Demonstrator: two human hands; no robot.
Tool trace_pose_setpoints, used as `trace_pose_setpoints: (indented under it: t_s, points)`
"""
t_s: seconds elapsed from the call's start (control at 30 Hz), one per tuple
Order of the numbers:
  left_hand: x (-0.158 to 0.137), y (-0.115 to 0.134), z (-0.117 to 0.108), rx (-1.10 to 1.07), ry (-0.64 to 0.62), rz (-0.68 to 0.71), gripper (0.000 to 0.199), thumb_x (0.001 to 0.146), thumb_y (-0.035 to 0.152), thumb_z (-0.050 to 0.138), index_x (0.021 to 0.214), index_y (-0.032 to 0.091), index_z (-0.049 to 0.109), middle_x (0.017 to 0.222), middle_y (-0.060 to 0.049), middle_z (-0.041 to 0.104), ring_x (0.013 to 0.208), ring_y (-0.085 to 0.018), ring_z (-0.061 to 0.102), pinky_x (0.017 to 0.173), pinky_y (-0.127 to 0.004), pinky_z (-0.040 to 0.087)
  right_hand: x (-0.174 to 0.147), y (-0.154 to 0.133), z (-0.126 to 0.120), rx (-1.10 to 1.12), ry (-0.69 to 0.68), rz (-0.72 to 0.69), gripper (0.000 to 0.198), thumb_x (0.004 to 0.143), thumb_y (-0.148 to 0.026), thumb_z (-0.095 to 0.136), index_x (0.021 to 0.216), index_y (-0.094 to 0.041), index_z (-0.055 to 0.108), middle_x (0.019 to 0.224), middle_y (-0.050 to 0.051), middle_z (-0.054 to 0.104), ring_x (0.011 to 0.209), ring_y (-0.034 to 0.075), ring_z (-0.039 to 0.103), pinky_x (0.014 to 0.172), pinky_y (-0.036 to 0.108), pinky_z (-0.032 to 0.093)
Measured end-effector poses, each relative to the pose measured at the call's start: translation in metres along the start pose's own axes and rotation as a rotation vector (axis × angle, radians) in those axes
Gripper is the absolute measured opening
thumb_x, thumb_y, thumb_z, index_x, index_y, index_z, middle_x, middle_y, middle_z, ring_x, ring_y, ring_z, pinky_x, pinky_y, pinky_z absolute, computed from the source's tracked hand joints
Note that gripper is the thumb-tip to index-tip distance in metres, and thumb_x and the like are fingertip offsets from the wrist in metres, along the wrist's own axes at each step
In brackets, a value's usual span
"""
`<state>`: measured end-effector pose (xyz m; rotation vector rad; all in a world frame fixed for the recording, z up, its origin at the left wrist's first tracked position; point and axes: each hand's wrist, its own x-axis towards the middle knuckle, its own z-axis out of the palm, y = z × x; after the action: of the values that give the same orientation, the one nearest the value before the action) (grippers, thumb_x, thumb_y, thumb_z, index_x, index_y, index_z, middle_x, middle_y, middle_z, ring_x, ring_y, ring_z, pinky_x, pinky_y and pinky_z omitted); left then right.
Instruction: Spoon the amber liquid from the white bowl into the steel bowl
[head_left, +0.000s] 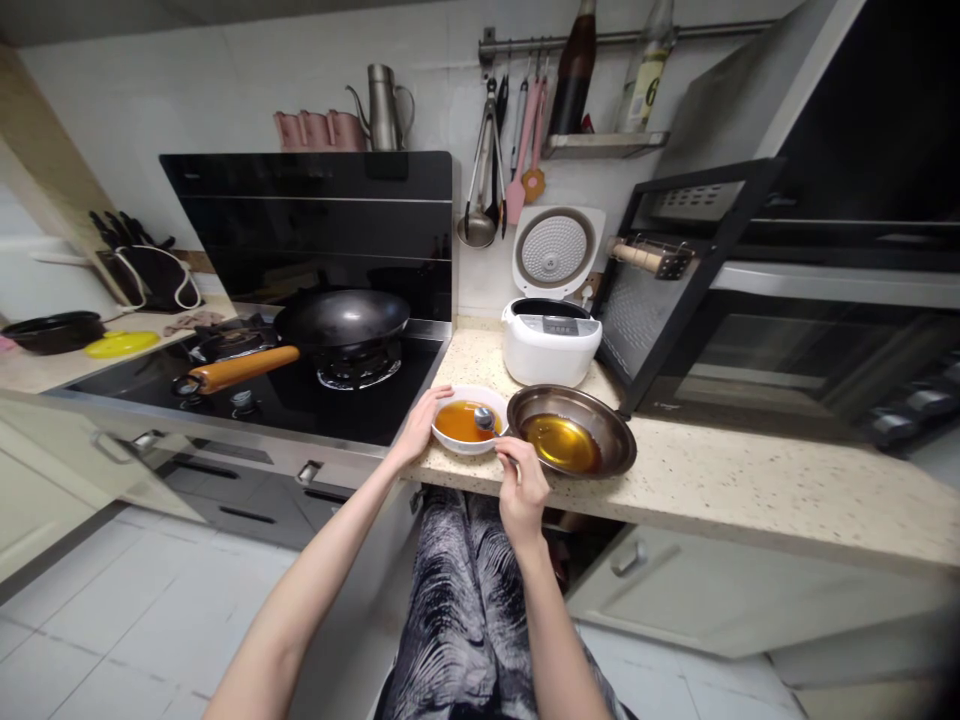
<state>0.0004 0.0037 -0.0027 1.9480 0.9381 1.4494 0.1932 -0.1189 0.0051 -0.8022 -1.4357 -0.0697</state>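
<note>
My left hand [421,425] rests against the left rim of a white bowl [466,447], its fingers stretched out along the side. Amber liquid [455,421] fills part of the bowl. In my right hand [523,480] is a metal spoon [484,418], pinched by the handle; its head is over the liquid, and I cannot tell whether it touches the surface. Right beside the bowl stands a wide metal basin [616,440] with golden, oily-looking liquid [564,443] in the bottom.
Behind the bowls stands a white rice cooker [547,355] with its lid raised. A black wok [341,318] sits on the stove at left, its wooden handle [244,370] pointing towards the front. An oven [817,350] borders the counter [720,480] at right. Utensils [517,195] hang on the wall.
</note>
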Motion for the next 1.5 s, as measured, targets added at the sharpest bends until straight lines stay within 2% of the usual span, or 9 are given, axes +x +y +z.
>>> trace_pose_setpoints:
  t_s: [0.33,0.77,1.13,1.5]
  points:
    - [0.000,0.001,0.000,0.000,0.000,0.005,0.044,0.104,0.040,0.034,0.120,0.017,0.068,0.140,-0.012,0.061,0.136,-0.024,0.055,0.124,-0.045,0.033,-0.005,0.011,0.014,0.030,-0.066,0.084,0.017,0.100,-0.019,0.051,0.102,-0.021,0.067,0.097,0.007,0.072,0.094,0.019,0.070,0.086,0.033,0.058]
    - [0.000,0.000,0.000,0.013,0.004,-0.008,0.047,0.105,0.043,0.033,0.120,0.017,0.068,0.140,-0.013,0.061,0.136,-0.024,0.054,0.124,-0.045,0.033,-0.010,0.006,0.019,0.135,0.106,0.355,0.018,0.101,-0.030,0.052,0.097,-0.019,0.067,0.096,0.006,0.072,0.090,0.017,0.068,0.087,0.032,0.055]
    - [0.000,0.000,0.000,0.019,0.004,-0.005,0.046,0.105,0.043,0.033,0.121,0.017,0.068,0.141,-0.012,0.060,0.136,-0.024,0.054,0.125,-0.045,0.033,-0.001,-0.004,0.009,0.155,0.197,0.340,0.017,0.100,-0.031,0.054,0.096,-0.019,0.065,0.095,0.007,0.071,0.085,0.017,0.068,0.082,0.033,0.058]
    - [0.001,-0.001,-0.001,0.030,-0.003,-0.003,0.045,0.104,0.042,0.033,0.120,0.017,0.068,0.141,-0.013,0.061,0.137,-0.024,0.054,0.125,-0.046,0.032,0.009,0.000,-0.015,0.104,0.347,0.298,0.014,0.099,-0.030,0.056,0.094,-0.019,0.064,0.095,0.006,0.070,0.087,0.018,0.069,0.084,0.036,0.059]
